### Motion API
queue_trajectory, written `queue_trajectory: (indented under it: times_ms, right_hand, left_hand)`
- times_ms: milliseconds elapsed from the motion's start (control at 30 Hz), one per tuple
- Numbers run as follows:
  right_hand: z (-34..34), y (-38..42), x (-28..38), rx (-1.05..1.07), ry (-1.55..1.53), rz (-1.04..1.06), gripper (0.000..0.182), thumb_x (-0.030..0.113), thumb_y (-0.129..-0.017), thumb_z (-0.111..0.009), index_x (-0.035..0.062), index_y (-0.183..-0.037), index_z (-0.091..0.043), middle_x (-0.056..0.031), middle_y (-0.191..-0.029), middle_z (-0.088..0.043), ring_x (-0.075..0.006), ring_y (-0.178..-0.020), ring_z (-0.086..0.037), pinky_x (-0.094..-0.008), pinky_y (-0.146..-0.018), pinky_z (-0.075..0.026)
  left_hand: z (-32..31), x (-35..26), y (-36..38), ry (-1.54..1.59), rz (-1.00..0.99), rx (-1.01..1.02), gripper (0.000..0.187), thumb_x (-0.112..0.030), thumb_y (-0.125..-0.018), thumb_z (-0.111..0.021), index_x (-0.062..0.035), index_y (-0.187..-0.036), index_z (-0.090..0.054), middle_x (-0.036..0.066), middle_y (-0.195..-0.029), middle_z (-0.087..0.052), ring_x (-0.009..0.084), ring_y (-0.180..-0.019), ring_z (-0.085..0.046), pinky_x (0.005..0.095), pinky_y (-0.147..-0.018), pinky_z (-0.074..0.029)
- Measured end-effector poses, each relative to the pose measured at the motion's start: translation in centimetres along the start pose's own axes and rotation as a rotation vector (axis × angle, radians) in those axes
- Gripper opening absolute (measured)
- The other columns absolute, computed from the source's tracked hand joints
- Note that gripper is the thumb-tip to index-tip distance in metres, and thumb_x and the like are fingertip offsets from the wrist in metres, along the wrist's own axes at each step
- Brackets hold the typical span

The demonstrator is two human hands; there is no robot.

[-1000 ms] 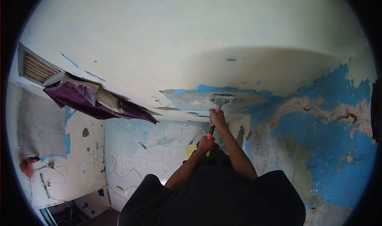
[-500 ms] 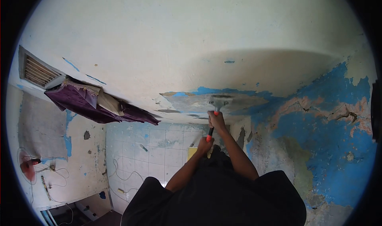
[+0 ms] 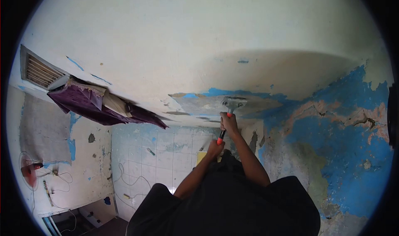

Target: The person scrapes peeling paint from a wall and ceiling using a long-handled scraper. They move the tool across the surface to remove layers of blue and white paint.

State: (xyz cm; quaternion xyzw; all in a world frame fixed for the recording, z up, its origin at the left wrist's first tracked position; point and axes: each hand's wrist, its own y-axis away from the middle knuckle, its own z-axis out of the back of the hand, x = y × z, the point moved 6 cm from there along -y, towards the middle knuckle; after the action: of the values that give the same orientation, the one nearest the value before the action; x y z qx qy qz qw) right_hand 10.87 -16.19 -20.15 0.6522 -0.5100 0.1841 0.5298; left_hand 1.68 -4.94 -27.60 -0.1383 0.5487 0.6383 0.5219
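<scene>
A long-handled scraper [image 3: 235, 104] with a broad metal head and a black and orange handle reaches up to the wall. Its blade lies over a grey bare patch [image 3: 208, 105] edged by blue and cream paint. Closed round the upper handle, just below the head, is my right hand [image 3: 229, 124]. My left hand [image 3: 214, 149] grips the handle lower down, closer to my body. Part of the handle shows between the two hands.
A purple curtain [image 3: 87, 103] hangs at left below a slatted vent [image 3: 41, 72]. The right wall [image 3: 349, 153] has peeling blue paint and a jagged crack. Below are floor tiles [image 3: 164, 165] with a cable [image 3: 135, 178]; a fan [image 3: 29, 173] stands at far left.
The scraper head has shifted slightly to the right and tilted along the bare patch. My right hand has moved slightly up and right with it; both hands keep their grip.
</scene>
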Motion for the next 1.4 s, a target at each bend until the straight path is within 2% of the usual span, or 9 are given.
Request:
queue_trajectory:
  times_ms: [233, 367, 433, 467, 567, 600, 1000, 1233, 1400]
  right_hand:
    - [-0.6, 0.8, 1.3, 0.05, -0.003, -0.021, 0.035, 0.018, -0.083, -0.055, 0.0102, -0.053, -0.038, 0.0029, -0.043, -0.033, -0.0089, -0.03, -0.031, -0.0263, -0.031, -0.025]
    - [-0.8, 1.5, 0.7, 0.025, -0.041, -0.041, 0.035, 0.018, -0.084, -0.054, 0.0106, -0.055, -0.037, 0.0029, -0.043, -0.03, -0.0091, -0.031, -0.029, -0.027, -0.032, -0.025]
    - [-1.1, 1.5, 1.8, 0.031, -0.021, -0.032, 0.035, 0.019, -0.085, -0.054, 0.011, -0.055, -0.037, 0.0028, -0.043, -0.029, -0.0093, -0.031, -0.028, -0.0274, -0.033, -0.025]
    - [-1.0, 1.8, 1.9, 0.039, -0.006, -0.031, 0.036, 0.019, -0.085, -0.054, 0.0112, -0.055, -0.037, 0.0028, -0.043, -0.029, -0.0093, -0.031, -0.028, -0.0275, -0.033, -0.025]
    - [-0.4, 0.5, -0.6, 0.033, -0.036, -0.049, 0.037, 0.019, -0.086, -0.054, 0.0116, -0.054, -0.036, 0.0028, -0.043, -0.029, -0.0094, -0.03, -0.028, -0.0279, -0.033, -0.025]
    - [-0.7, 0.5, -0.3, 0.031, -0.053, -0.049, 0.037, 0.019, -0.086, -0.054, 0.0117, -0.054, -0.035, 0.0029, -0.043, -0.028, -0.0094, -0.03, -0.027, -0.028, -0.033, -0.025]
    - [-1.2, 1.8, 1.9, 0.077, -0.097, -0.002, 0.035, 0.018, -0.084, -0.054, 0.0119, -0.054, -0.037, 0.0034, -0.043, -0.03, -0.0083, -0.031, -0.029, -0.0262, -0.032, -0.023]
    - [-2.1, 0.6, 1.7, 0.074, -0.097, 0.0, 0.036, 0.017, -0.084, -0.054, 0.012, -0.053, -0.037, 0.0038, -0.043, -0.03, -0.0085, -0.031, -0.029, -0.0263, -0.032, -0.023]
    - [-1.4, 0.3, -0.2, 0.072, -0.113, -0.023, 0.037, 0.018, -0.084, -0.055, 0.0124, -0.052, -0.036, 0.0033, -0.043, -0.031, -0.009, -0.031, -0.029, -0.0263, -0.032, -0.023]
  left_hand:
    - [0.6, -0.7, 0.9, 0.016, 0.004, 0.062, 0.033, -0.027, -0.073, -0.06, 0.005, -0.064, -0.056, 0.012, -0.056, -0.056, 0.0208, -0.056, -0.056, 0.0389, -0.056, -0.043]
    - [0.4, 1.6, -0.9, 0.014, -0.02, -0.011, 0.038, -0.03, -0.072, -0.059, 0.0068, -0.064, -0.055, 0.018, -0.056, -0.056, 0.0278, -0.055, -0.059, 0.0427, -0.055, -0.044]
    - [1.6, -1.7, 1.9, -0.01, -0.057, -0.022, 0.038, -0.03, -0.072, -0.06, 0.0072, -0.064, -0.056, 0.019, -0.056, -0.056, 0.0284, -0.056, -0.06, 0.043, -0.056, -0.044]
    - [0.7, -0.3, 1.0, -0.003, -0.05, 0.068, 0.039, -0.03, -0.072, -0.059, 0.0089, -0.067, -0.057, 0.023, -0.059, -0.058, 0.0329, -0.062, -0.062, 0.0442, -0.06, -0.045]
    - [0.6, 2.1, -0.7, -0.038, 0.018, -0.041, 0.04, -0.029, -0.071, -0.059, 0.0099, -0.067, -0.057, 0.026, -0.06, -0.057, 0.0357, -0.066, -0.063, 0.045, -0.063, -0.045]
    - [0.8, 1.8, -0.8, -0.052, 0.004, -0.023, 0.033, -0.028, -0.073, -0.061, 0.0053, -0.07, -0.06, 0.015, -0.061, -0.06, 0.0234, -0.059, -0.06, 0.0384, -0.058, -0.046]
    - [1.7, 0.2, -0.2, -0.06, -0.142, -0.03, 0.035, -0.027, -0.073, -0.058, 0.0069, -0.064, -0.057, 0.018, -0.056, -0.058, 0.026, -0.055, -0.059, 0.0401, -0.054, -0.043]
    - [3.1, -1.3, -0.6, -0.073, -0.1, -0.034, 0.037, -0.029, -0.072, -0.058, 0.0072, -0.064, -0.057, 0.018, -0.056, -0.057, 0.0276, -0.056, -0.059, 0.0408, -0.056, -0.044]
    - [2.1, 1.7, -0.5, -0.085, -0.068, -0.024, 0.036, -0.029, -0.072, -0.059, 0.007, -0.066, -0.058, 0.02, -0.058, -0.058, 0.0302, -0.059, -0.061, 0.0418, -0.059, -0.045]
